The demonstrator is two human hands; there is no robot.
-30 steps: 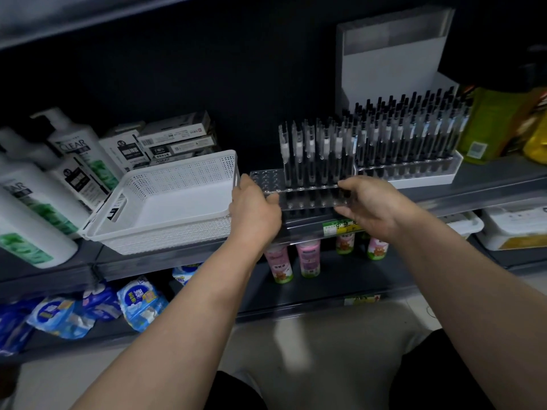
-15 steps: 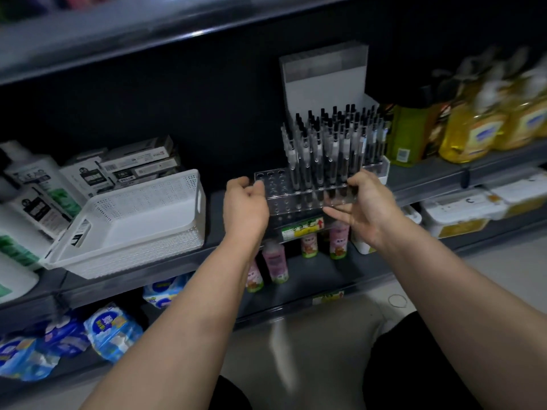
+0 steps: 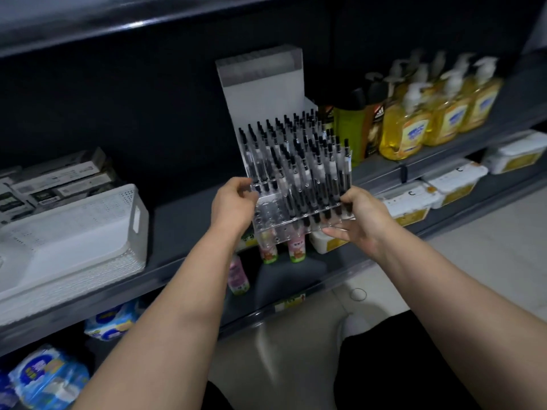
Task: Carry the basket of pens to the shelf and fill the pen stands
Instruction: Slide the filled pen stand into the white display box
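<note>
Left hand [image 3: 233,202] and right hand [image 3: 365,221] are gripping the clear pen stand [image 3: 273,216] by its ends.
Its long axis is running left-right; black pens [image 3: 307,173] are seemingly pointing up and back.

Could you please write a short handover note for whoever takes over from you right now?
Left hand grips the clear pen stand at its left end; right hand grips its right end. The stand is held tilted before the shelf.
White basket sits on the shelf, left; it looks empty.
Done: white pen stand behind looks full; the clear one is mostly filled with pens.
Left: empty holes at its front left; set it down.
</note>
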